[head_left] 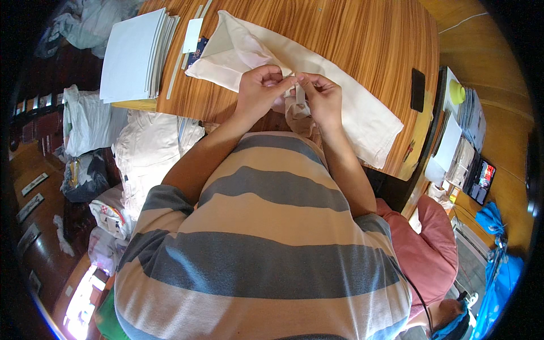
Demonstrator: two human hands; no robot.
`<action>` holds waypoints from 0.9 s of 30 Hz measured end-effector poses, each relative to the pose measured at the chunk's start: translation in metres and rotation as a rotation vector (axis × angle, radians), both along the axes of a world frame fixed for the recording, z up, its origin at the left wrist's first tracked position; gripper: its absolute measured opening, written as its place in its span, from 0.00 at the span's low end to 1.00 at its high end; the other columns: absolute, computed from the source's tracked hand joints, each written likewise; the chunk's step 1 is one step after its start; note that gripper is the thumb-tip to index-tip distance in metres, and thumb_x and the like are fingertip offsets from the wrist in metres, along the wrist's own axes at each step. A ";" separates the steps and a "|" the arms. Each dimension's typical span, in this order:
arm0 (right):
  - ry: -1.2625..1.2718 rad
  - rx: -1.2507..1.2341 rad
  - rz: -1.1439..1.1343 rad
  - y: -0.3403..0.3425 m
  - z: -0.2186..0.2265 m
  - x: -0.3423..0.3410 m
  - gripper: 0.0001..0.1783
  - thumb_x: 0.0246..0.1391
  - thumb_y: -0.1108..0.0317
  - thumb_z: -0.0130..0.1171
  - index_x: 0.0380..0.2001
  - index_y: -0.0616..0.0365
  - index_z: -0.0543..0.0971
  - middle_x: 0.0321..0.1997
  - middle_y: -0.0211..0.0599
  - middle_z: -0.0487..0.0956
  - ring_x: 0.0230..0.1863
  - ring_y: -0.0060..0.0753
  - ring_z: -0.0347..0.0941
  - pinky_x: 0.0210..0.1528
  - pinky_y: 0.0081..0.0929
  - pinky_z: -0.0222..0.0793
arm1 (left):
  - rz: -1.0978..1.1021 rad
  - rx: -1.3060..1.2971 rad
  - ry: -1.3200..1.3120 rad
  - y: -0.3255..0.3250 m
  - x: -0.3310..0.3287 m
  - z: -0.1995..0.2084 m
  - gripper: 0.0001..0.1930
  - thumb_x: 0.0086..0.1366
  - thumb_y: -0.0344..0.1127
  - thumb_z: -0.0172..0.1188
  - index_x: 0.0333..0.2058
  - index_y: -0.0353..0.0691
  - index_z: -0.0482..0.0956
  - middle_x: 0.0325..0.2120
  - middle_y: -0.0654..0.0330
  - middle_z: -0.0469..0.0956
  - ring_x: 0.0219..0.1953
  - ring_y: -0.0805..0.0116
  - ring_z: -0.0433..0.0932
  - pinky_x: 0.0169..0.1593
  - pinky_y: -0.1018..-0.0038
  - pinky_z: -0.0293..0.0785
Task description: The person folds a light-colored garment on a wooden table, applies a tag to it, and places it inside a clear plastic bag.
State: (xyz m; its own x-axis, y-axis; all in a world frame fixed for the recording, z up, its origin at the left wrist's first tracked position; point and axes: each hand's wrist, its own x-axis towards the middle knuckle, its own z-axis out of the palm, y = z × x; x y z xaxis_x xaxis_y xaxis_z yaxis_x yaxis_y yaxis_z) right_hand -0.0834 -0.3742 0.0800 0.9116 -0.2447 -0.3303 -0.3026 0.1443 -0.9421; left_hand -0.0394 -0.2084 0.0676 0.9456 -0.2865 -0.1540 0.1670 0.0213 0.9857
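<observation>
A cream cloth bag [317, 73] lies across the wooden table [362, 34], its open mouth toward the far left. My left hand [259, 89] and my right hand [323, 97] meet at the bag's near edge, both pinching a narrow cream strap [298, 93] between the fingertips. A bunched bit of the same cloth [297, 119] hangs below my hands, close to my striped shirt.
A stack of white boards [136, 54] sits at the table's left end, with a small white card [192, 35] beside it. A black phone [417, 89] lies near the right edge. Piles of folded cream cloth [150, 153] and plastic bags [85, 122] fill the floor at left.
</observation>
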 end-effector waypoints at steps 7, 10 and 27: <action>-0.093 -0.091 -0.004 0.000 -0.002 -0.002 0.13 0.68 0.64 0.68 0.41 0.66 0.87 0.31 0.33 0.87 0.29 0.18 0.80 0.29 0.19 0.74 | -0.005 -0.185 0.072 0.001 0.002 -0.006 0.13 0.63 0.32 0.78 0.38 0.32 0.83 0.31 0.61 0.85 0.33 0.80 0.82 0.33 0.82 0.79; -0.130 -0.097 -0.031 0.003 -0.001 -0.004 0.11 0.67 0.66 0.69 0.39 0.66 0.88 0.32 0.34 0.87 0.30 0.19 0.80 0.30 0.20 0.74 | 0.007 -0.231 0.091 -0.001 0.001 -0.006 0.10 0.64 0.30 0.76 0.36 0.34 0.83 0.29 0.66 0.83 0.31 0.83 0.77 0.32 0.83 0.73; -0.283 -0.443 -0.107 0.003 -0.007 -0.010 0.06 0.63 0.72 0.70 0.38 0.65 0.88 0.31 0.41 0.86 0.28 0.26 0.81 0.32 0.23 0.75 | 0.058 -0.168 0.004 -0.015 -0.006 0.004 0.07 0.63 0.24 0.72 0.33 0.31 0.80 0.30 0.68 0.81 0.32 0.85 0.78 0.34 0.83 0.77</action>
State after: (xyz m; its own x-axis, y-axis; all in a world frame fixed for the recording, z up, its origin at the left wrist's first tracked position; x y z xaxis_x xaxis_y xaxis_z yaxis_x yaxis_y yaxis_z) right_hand -0.0930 -0.3713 0.0728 0.9122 -0.4017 0.0812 -0.0330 -0.2694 -0.9625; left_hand -0.0449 -0.2239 0.0715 0.9608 -0.2535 -0.1123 0.1645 0.1951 0.9669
